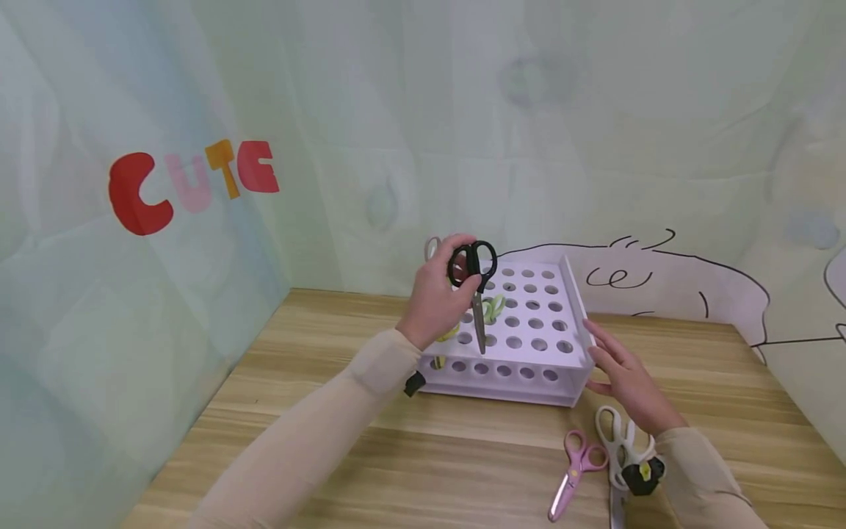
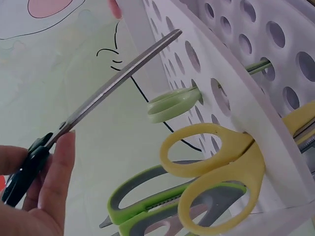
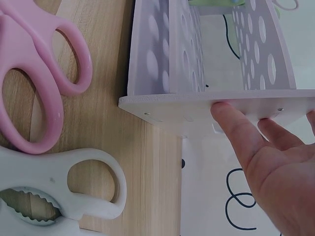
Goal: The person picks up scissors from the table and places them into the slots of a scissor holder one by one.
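My left hand (image 1: pixel 432 297) grips black-handled scissors (image 1: pixel 479 321) by the handles. Their closed blades point down over the white perforated rack (image 1: pixel 505 360) in the head view. Light green scissors (image 2: pixel 172 104) stand in one of its holes. Yellow scissors (image 2: pixel 252 169) and green-and-grey scissors (image 2: pixel 140 221) also sit in the rack, near its left side. With fingers extended, my right hand (image 1: pixel 631 386) touches the rack's right side panel (image 3: pixel 182 110), fingertips against its outer face.
Pink scissors (image 1: pixel 573 470) and white scissors (image 1: pixel 617 444) with a toothed inner grip lie on the wooden table (image 1: pixel 423 459), in front of the rack's right end. A printed cloth backdrop (image 1: pixel 396 147) rises behind the table and along its sides.
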